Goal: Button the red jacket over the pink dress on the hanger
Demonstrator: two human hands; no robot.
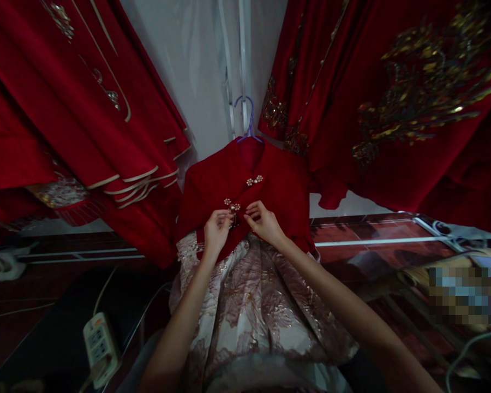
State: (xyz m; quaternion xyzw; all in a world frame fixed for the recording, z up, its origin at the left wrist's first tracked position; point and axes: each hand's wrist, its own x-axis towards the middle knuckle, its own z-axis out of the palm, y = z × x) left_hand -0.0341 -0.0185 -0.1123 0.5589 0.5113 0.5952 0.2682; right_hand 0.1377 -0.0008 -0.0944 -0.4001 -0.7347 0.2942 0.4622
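Note:
A red jacket [213, 180] hangs on a purple hanger [250, 117] above a pale, patterned skirt [241, 305] with a metallic sheen. Two beaded flower clasps sit on its front: an upper clasp [254, 180] and a lower clasp [231, 206]. My left hand [217, 226] pinches at the bottom of the lower clasp, where small dark beads hang by the fingertips. To the right of that clasp, my right hand [265, 222] holds thumb and forefinger close together over the red cloth. Whatever lies between those fingertips is too small to make out.
Red garments with pale piping [118, 136] hang at left, and red garments with gold sequins [429, 71] at right. A metal rack bar [376, 242] runs low behind. A power strip [101, 349] with cords lies on a dark surface at lower left.

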